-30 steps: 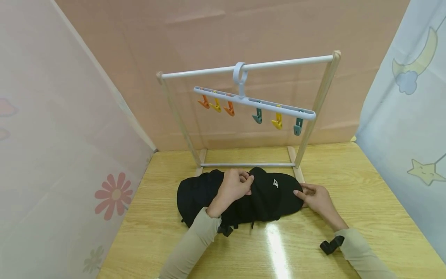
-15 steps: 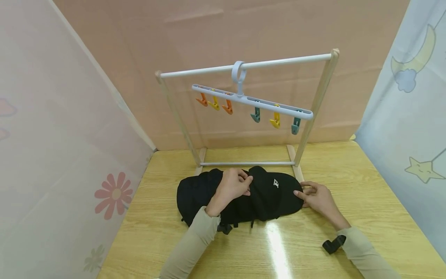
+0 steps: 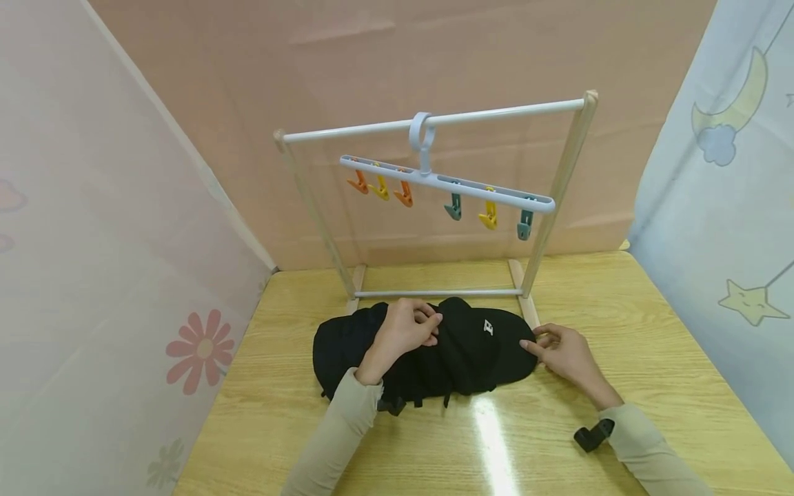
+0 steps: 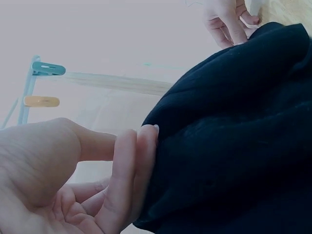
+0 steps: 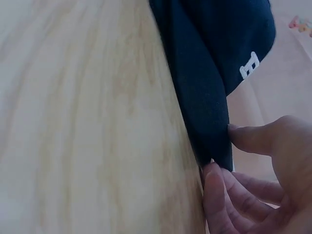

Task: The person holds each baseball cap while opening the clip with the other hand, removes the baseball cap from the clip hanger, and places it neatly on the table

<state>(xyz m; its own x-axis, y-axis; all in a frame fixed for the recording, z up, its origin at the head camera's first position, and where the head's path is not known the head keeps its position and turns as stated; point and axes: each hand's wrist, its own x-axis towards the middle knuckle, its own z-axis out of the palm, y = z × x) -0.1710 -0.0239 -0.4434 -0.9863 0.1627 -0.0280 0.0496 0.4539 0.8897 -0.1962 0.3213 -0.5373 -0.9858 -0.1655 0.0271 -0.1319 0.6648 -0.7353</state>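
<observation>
A black baseball cap [image 3: 474, 351] with a white letter on its front lies on the table, its brim [image 3: 517, 344] pointing right. More black fabric with a rounded edge [image 3: 331, 348] reaches out on the left side, behind and beyond my left arm. My right hand [image 3: 567, 355] pinches the brim's tip, thumb on top and fingers underneath, as the right wrist view shows. At the crown's edge, my left hand [image 3: 403, 327] has thumb and fingers brought together, fingertips [image 4: 148, 131] against the cloth. The left thumb's tip is hidden behind the fingers in the left wrist view.
A wooden rack [image 3: 561, 186] with a white top bar stands just behind the caps. From it hangs a pale hanger [image 3: 490, 194] with several orange, yellow and green clips. Patterned cloth walls [image 3: 136, 262] enclose the wooden table [image 3: 298, 296] at left and right.
My left hand has shifted slightly to the left along the crown. The right hand keeps its hold on the brim. The head view has drifted a little.
</observation>
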